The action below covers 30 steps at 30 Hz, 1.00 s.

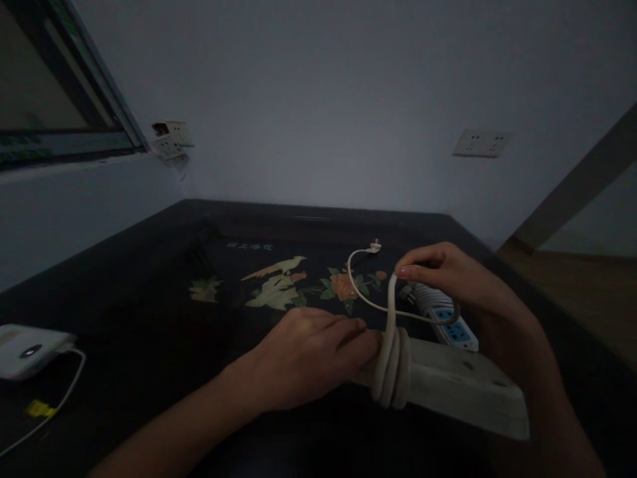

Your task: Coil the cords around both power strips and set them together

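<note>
My left hand [318, 358] is closed around one end of a white power strip [462, 382], held above the dark tabletop. Several turns of its white cord [393, 372] wrap around the strip beside my left fingers. My right hand [442, 272] pinches the cord between thumb and fingertips, pulling a length up from the wrapped turns. From there the cord runs behind, loops over the table and ends in a plug [374, 246]. The left end of the strip is hidden by my left hand.
On the dark table [149, 265] with its bird-and-flower pattern lies a second power strip [452, 328] with blue sockets and a bundled cord. A white device [32, 350] with a cable sits at the left. Wall sockets [481, 143] and a window [54, 79] are beyond.
</note>
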Tool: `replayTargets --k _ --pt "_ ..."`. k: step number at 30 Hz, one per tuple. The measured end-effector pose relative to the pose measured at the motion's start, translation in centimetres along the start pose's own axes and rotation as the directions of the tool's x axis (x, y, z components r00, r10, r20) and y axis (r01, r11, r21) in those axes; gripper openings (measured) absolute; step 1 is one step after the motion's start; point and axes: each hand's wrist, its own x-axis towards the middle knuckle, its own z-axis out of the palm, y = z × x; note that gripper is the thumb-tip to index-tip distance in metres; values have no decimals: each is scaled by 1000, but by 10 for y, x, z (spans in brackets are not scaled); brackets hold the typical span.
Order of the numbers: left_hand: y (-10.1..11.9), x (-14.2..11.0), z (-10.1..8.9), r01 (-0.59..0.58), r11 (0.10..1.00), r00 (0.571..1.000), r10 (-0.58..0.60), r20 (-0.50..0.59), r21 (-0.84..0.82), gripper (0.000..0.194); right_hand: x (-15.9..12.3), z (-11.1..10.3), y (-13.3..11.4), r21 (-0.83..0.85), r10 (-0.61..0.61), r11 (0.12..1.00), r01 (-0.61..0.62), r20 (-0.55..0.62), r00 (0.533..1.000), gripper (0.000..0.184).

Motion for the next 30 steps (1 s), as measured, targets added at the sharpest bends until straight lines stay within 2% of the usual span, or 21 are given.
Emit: replayTargets --k 3,5,8,10,13,15,19,23,26,28,30 --pt "-4 -5 -11 60 985 984 -85 -155 -163 23 -1 4 -7 -8 -17 1000 18 125 992 28" --pt "-5 -8 -18 152 942 951 -222 -216 -299 37 -1 9 -9 15 -15 1000 13 165 986 33" --pt "-8 -7 -23 295 808 842 -472 -260 -510 55 1 18 -9 3 -71 997 71 68 995 32" --pt "-12 -4 -23 320 709 766 -584 -269 -629 62 2 23 -11 -48 -127 990 129 51 991 32" --pt "-21 2 -23 294 580 699 -673 -244 -760 64 1 28 -20 -119 -95 987 112 140 986 40" --pt "-28 4 -22 267 486 683 -705 -192 -832 56 -1 30 -27 -173 -45 983 67 126 991 42" --pt "-38 5 -17 227 247 661 -750 -37 -942 51 -3 35 -30 -289 8 957 6 45 999 32" --pt "-48 2 -11 204 33 600 -794 99 -978 50 2 31 -15 -359 23 930 -72 -139 990 22" --pt "-61 -2 -11 169 -42 570 -811 133 -985 48 7 20 -2 -257 98 956 -143 -182 979 29" --pt "-73 -6 -12 139 -25 540 -836 97 -990 47 10 14 5 -68 165 982 -177 -157 974 37" --pt "-85 -11 -15 124 8 488 -871 54 -992 46 12 11 10 131 173 980 -151 -179 968 42"
